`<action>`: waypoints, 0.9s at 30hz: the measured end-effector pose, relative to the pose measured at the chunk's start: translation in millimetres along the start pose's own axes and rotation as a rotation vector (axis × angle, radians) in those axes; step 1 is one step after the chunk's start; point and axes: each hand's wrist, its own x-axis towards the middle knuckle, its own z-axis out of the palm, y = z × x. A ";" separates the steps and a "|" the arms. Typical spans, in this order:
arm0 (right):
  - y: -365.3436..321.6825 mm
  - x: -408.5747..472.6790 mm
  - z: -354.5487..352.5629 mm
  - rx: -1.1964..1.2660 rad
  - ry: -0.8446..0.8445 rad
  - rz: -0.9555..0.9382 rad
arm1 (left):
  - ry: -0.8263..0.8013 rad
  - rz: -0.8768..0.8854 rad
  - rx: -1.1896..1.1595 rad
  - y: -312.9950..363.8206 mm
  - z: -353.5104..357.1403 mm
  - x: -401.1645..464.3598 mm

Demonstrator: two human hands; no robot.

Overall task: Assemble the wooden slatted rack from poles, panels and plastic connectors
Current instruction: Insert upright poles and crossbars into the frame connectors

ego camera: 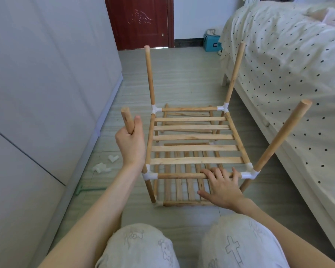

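Left hand [131, 141] is wrapped round a loose pole [127, 120], fingers curled tight, thumb up along the shaft; pole's long axis runs near upright, tilted a bit away. Right hand [221, 187] is down on the rack [195, 147], fingers draped over the near front rail [182, 175], thumb spread below it, bracing rather than clamping. Rack sits on the floor btwn the person's knees and the door, upper slatted panel in, three uprights standing at back-left, back-right and front-right. The front-left connector [147, 174] has no upright in it as far as I can see, and it sits just below the left wrist, so left hand's clearly the nearer one. Judging by that, next move wants the pole's lower end brought down and right, axis vertical, into that socket. Spare connectors [104, 165] lie on the floor by the wall, well apart from the rack.
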 end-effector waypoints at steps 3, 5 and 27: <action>4.0 1.8 4.7 0.008 0.021 -0.020 | -0.123 0.035 -0.027 -4.9 -2.1 5.8; 6.6 2.0 6.5 0.012 0.024 -0.032 | -0.273 0.018 -0.051 -1.9 -6.3 11.2; 10.8 1.5 -2.4 -0.031 -0.065 -0.060 | -0.409 -0.030 0.011 2.8 -12.9 16.3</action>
